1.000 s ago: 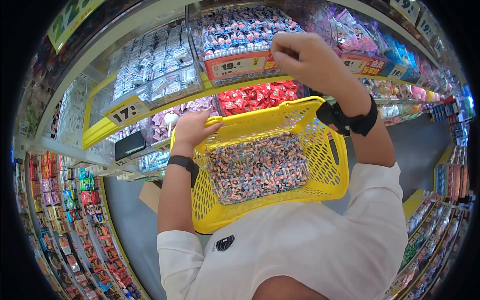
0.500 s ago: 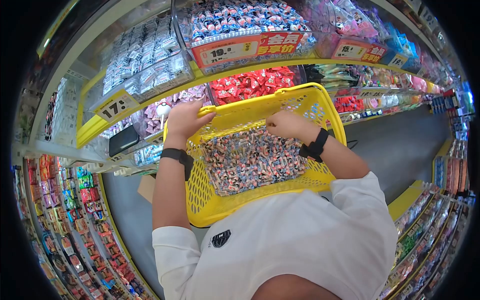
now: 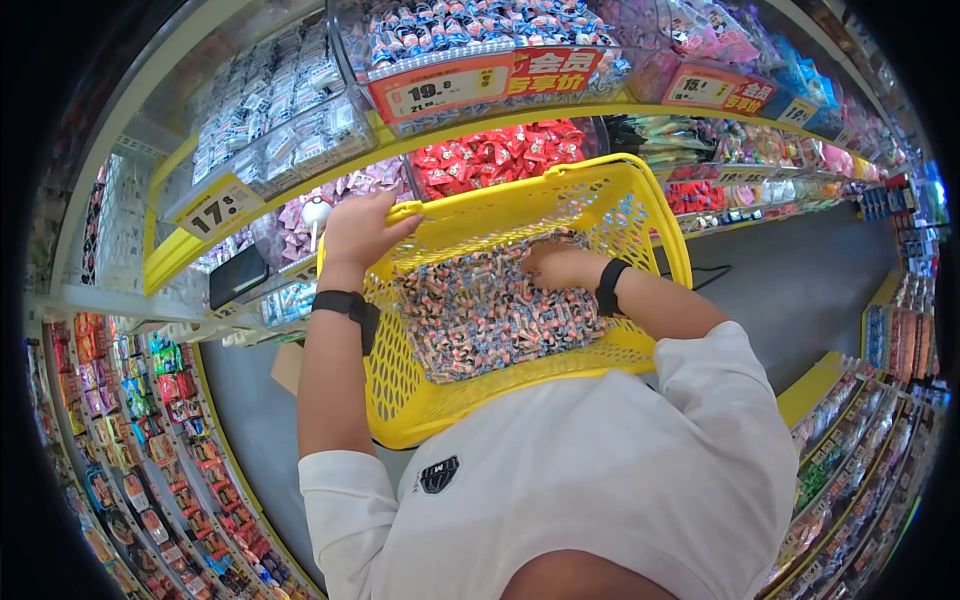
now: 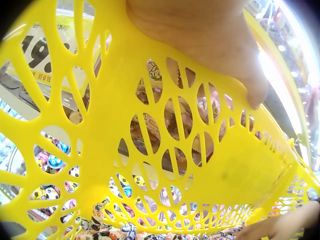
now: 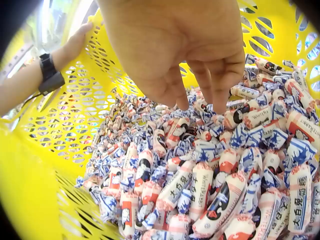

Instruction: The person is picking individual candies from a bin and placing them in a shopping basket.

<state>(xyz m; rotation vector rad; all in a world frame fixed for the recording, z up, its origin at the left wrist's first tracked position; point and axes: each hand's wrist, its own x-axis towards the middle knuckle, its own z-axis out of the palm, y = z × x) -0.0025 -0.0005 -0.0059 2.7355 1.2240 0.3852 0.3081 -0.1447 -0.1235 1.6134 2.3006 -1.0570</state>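
A yellow perforated shopping basket point(image 3: 400, 400) is held against the person's front, a broad heap of wrapped candies point(image 3: 480, 330) covering its bottom. The left hand point(image 3: 365, 235) grips the basket's rim at the far left corner, thumb over the edge. Inside the basket, the right hand point(image 3: 550, 265) reaches into the heap near the far wall. Seen from the right wrist, its fingers point(image 5: 220, 82) point down, spread a little, with the fingertips among the candies. These are white rolls with blue-and-white twisted ends and red-and-black prints.
Bins of blue-and-white candies point(image 3: 470, 30) and red-wrapped sweets point(image 3: 500, 150) stand on the shelf ahead. A dark phone point(image 3: 238, 277) and a white-headed stick point(image 3: 315, 215) lie near the left hand. Shelves of packets point(image 3: 150, 450) flank both sides, with grey floor point(image 3: 790, 290) at right.
The right hand has come down from before the shelf's price sign into the basket, then lower into the candies. The left hand keeps its grip on the rim.
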